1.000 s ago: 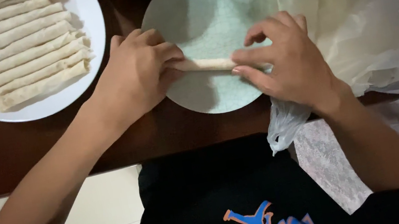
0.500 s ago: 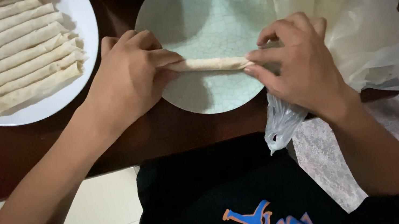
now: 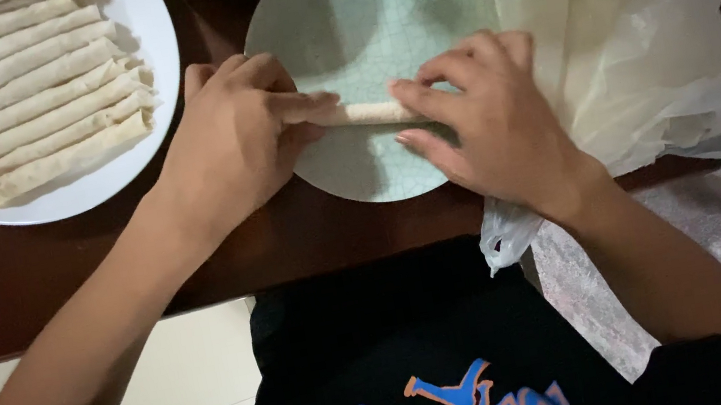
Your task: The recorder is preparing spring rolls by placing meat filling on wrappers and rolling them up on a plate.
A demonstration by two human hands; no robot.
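While both hands (image 3: 236, 140) (image 3: 484, 116) pinch its ends, the thin roll (image 3: 365, 114) lies between them.

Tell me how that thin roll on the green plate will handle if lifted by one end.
The roll is long, thin and wrapped in soft pastry, so it would probably sag. It likely weighs little. Being round, it may roll on the smooth green plate, though both hands hold it now.

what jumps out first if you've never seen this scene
Both hands meet over a pale green crackled plate at top centre: the left hand and right hand pinch a thin rolled wrapper between them. At upper left, a white plate holds a neat stack of finished rolls. Right of the green plate lies a pile of loose wrapper sheets.
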